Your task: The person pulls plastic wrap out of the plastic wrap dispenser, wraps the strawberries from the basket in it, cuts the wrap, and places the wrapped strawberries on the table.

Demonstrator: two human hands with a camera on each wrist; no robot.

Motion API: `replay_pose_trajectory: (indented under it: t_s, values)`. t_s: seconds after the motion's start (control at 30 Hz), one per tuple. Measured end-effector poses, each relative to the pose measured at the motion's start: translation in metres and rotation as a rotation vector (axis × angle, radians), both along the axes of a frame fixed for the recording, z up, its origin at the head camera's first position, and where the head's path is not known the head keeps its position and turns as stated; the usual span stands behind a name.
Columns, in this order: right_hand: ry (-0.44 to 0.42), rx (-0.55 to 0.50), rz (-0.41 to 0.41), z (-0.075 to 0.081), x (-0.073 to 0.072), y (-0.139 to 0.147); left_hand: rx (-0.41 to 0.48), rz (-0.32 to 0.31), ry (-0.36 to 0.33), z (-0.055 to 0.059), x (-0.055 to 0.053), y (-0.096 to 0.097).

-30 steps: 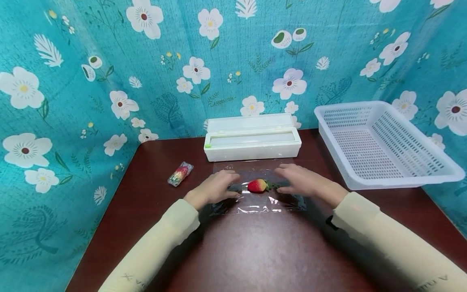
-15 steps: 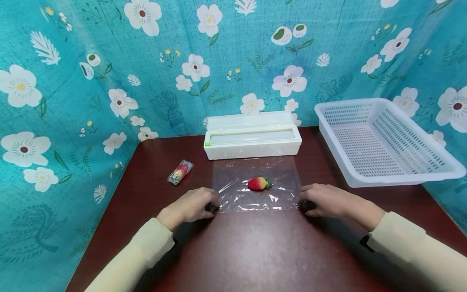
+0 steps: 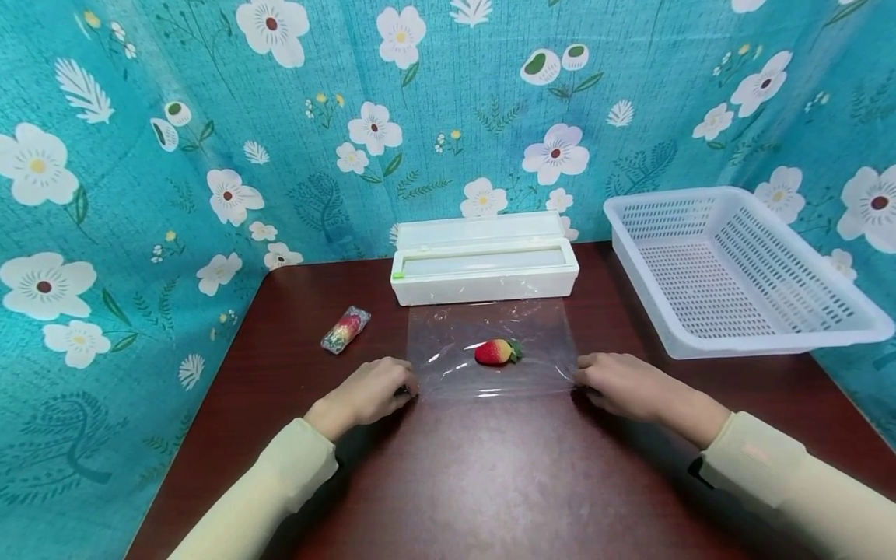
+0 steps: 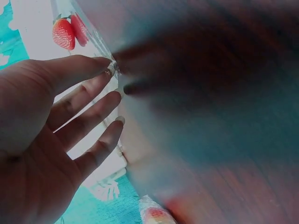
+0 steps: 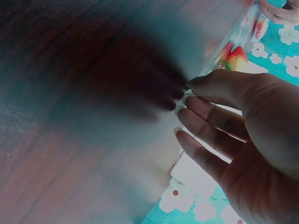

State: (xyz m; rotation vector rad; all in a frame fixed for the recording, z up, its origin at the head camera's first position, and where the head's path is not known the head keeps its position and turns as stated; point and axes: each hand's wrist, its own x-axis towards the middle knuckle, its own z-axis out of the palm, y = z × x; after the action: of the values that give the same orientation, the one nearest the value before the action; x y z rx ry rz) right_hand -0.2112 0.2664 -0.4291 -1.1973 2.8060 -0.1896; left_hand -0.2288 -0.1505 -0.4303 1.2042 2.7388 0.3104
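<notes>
Left hand [image 3: 371, 389] and right hand [image 3: 626, 385] (both mine, seen from above and from each wrist) at the two near corners of the clear film [image 3: 542, 330]; each pinches its corner between thumb and forefinger, the other fingers loosely bent and holding nothing; the film reaches back to the white box [image 3: 483, 289], and the strawberry [image 3: 493, 352] lies about mid-sheet, its leafy end toward my right hand. To judge by the pose, the step is managing the near edge; I should keep both corners level and draw on them equally, so that the edge stays straight and the strawberry does not roll; a gentle pull seems best, since thin film may crease or cling to itself. Compared with one second earlier, when my hands were close on either side of the strawberry, they have parted to the corners; compared with half a second earlier they sit in nearly the same place, but scattered bright creases have given way to one long glint along the near edge; the strawberry keeps its place, and the wrapped strawberry [image 3: 345, 330] lies unchanged on the table [image 3: 490, 474], beyond my left hand.
</notes>
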Motion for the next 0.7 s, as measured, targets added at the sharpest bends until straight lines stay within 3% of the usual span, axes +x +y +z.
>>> replay_pose_trajectory:
  t_s: [0.37, 0.57, 0.7]
  values:
    - [-0.038, -0.093, -0.057, -0.004, -0.002, 0.007, 0.072, 0.061, -0.122, 0.004, -0.005, -0.003]
    - [-0.079, -0.135, -0.056, -0.002, -0.004, 0.01, 0.133, 0.037, -0.152, 0.003, -0.008, -0.006]
    - [-0.093, -0.162, -0.063, 0.0, -0.006, 0.012, 0.155, 0.053, -0.172, 0.004, -0.011, -0.009]
